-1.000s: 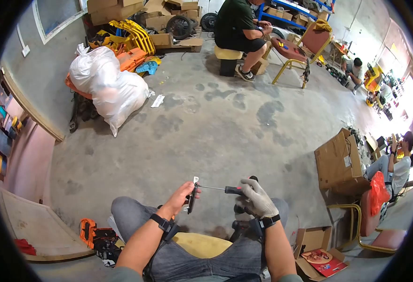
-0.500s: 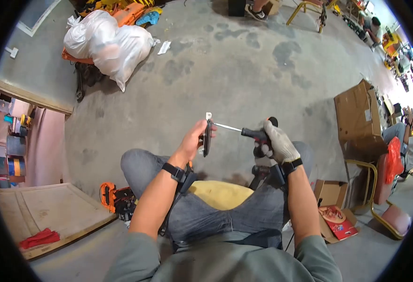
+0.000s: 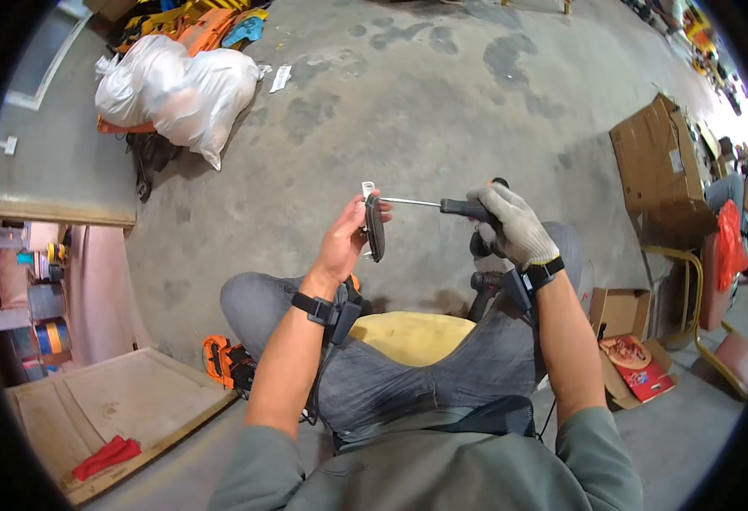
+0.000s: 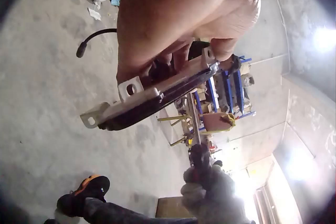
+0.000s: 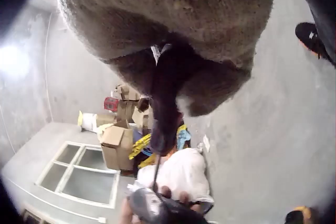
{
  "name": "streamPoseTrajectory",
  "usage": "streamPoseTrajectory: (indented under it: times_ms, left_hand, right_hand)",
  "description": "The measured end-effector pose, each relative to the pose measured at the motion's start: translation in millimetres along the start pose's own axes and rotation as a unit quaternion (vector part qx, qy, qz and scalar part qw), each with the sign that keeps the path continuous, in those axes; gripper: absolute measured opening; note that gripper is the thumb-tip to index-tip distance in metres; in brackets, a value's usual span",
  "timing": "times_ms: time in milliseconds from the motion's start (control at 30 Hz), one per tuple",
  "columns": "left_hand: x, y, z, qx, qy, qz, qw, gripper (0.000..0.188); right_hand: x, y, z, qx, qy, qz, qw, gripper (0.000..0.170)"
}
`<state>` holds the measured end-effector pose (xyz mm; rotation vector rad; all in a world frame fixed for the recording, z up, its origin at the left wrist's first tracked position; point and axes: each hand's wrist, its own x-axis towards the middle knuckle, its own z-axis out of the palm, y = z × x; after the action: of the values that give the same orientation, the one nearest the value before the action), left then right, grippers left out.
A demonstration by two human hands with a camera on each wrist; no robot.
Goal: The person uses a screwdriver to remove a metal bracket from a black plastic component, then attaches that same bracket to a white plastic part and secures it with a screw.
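Observation:
My bare left hand [image 3: 340, 245] grips a narrow dark part [image 3: 376, 232] with pale metal bracket tabs, held upright over the floor. In the left wrist view its metal back and tabs [image 4: 130, 89] show close up, with the thumb and fingers around one end. A short black cable [image 4: 96, 36] with a plug end sticks out beside that hand. My right hand [image 3: 517, 228], in a pale knit glove, grips a screwdriver by its black handle [image 3: 466, 208]. The screwdriver's shaft [image 3: 412, 202] runs nearly level, its tip at the part's upper end.
Both hands are above the floor in front of my knees and the yellow seat [image 3: 412, 336]. On the right stand a large cardboard box [image 3: 659, 170] and a small open carton [image 3: 625, 311]. White sacks [image 3: 187, 98] lie far left. A wooden panel [image 3: 127, 404] is at lower left.
The head view has tipped down, so the hands appear higher in it. The screwdriver has swung from sloping to nearly level, and the dark part shows more of its face. Both grips stay the same.

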<state>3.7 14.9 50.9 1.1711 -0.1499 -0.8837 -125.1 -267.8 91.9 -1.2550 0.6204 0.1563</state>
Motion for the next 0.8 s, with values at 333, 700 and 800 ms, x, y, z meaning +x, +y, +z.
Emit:
streamPoseTrajectory:
  times_ms: [333,700,800]
  left_hand:
    - [1,-2,-2,-0.001,-0.003,0.006,1.0,0.047]
    - [0,-1,-1,-0.012,-0.005,-0.013,1.0,0.045]
    - [0,-3,-3,-0.012,0.0,-0.015,1.0,0.045]
  right_hand:
    - [2,3,-10,0.046,-0.02,0.054,0.997,0.033]
    - [-3,-3,-4,0.009,0.01,0.049,0.999,0.038]
    - [-1,1,-10,0.039,-0.045,0.056,0.997,0.043]
